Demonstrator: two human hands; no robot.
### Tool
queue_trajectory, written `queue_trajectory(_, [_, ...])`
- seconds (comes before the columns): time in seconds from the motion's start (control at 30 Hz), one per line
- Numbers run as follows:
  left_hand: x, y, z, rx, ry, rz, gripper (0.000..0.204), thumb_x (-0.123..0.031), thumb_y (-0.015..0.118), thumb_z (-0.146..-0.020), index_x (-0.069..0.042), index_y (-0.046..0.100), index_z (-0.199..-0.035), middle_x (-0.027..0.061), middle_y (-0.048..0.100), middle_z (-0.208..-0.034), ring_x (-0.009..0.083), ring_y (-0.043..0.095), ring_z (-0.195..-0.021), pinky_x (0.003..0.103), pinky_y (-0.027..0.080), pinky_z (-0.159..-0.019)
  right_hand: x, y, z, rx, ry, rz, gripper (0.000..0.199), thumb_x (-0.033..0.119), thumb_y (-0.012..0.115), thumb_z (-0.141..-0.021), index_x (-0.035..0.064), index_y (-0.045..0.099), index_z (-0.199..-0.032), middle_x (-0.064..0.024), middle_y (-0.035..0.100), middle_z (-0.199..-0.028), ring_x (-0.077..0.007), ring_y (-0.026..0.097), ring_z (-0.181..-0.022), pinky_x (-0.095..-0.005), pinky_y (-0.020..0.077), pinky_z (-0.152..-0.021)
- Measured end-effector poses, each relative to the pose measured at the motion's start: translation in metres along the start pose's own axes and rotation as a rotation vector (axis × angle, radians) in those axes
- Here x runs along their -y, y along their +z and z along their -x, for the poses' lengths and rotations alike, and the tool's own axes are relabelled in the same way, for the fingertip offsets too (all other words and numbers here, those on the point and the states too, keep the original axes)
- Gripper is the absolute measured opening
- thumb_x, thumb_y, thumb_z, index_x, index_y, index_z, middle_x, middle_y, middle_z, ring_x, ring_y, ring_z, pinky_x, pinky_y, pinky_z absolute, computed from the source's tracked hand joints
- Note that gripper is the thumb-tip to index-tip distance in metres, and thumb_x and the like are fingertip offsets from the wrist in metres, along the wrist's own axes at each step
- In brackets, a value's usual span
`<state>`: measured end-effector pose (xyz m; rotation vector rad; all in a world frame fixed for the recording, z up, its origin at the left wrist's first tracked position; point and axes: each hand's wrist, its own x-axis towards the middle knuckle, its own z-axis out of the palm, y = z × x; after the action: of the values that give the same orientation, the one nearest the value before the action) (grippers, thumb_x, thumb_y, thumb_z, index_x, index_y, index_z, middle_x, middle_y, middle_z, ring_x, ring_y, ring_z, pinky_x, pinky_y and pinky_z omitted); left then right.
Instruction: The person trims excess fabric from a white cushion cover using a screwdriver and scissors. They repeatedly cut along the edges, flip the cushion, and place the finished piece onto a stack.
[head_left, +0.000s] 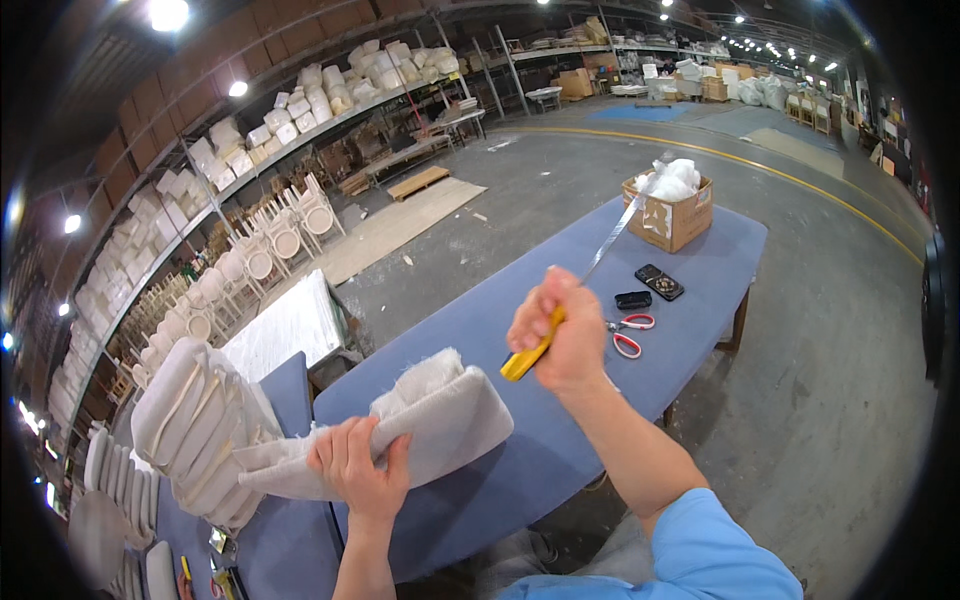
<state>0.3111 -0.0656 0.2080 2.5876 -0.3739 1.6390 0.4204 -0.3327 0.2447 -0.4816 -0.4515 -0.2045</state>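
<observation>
My left hand [362, 468] is closed on a light grey fabric cushion [450, 420] with white filling showing along its upper edge. It is tilted up over the blue table. My right hand [565, 335], raised over the table to the right of the cushion, is wrapped round the yellow handle of a tool [530, 358]. A long thin metal blade [612, 240] runs from this hand toward the cardboard box; its far end is hard to make out. Red-and-white-handled scissors [630, 335] lie beyond my right wrist, beside a small black case [633, 300] and a dark phone-like object [660, 282].
The blue padded table [420, 325] carries a cardboard box [670, 222] of white fluffy filling at its far end. Stacked grey cushions [200, 430] stand at the left, with small tools [225, 580] below them. A white-covered stack [288, 325], chair frames [270, 245] and shelving lie beyond.
</observation>
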Motion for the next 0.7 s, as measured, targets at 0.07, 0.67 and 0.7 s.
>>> queue_trajectory(0.07, [-0.005,-0.007,0.006,0.027,-0.008,-0.005,0.04,-0.044,0.079,-0.088,-0.01,0.071,-0.108,0.0043,0.069,-0.102,0.0286,0.06,-0.099,0.045,0.034,-0.099,0.03,0.007,-0.008,0.036,-0.078,-0.089,0.038,0.033,0.06,-0.105,0.0117,0.046,-0.076,-0.0065,0.047,-0.06,-0.0183,0.049,-0.052,-0.0387,0.0453,-0.052])
queue_trajectory(0.67, [-0.016,-0.033,0.042,0.069,0.015,0.001,0.04,-0.04,0.078,-0.09,-0.007,0.068,-0.112,0.0096,0.07,-0.109,0.033,0.06,-0.106,0.049,0.035,-0.103,0.034,0.023,-0.001,0.128,0.077,0.063,0.034,0.026,0.057,-0.107,0.0074,0.053,-0.079,-0.0096,0.052,-0.059,-0.0215,0.053,-0.048,-0.039,0.0463,-0.049])
queue_trajectory(0.7, [-0.017,-0.032,0.043,0.074,0.009,0.01,0.041,-0.041,0.079,-0.09,-0.007,0.068,-0.112,0.0095,0.07,-0.11,0.033,0.06,-0.106,0.049,0.035,-0.103,0.034,0.024,0.0,0.111,0.025,0.015,0.035,0.027,0.057,-0.107,0.0077,0.052,-0.078,-0.0091,0.052,-0.058,-0.0214,0.052,-0.047,-0.0388,0.046,-0.049])
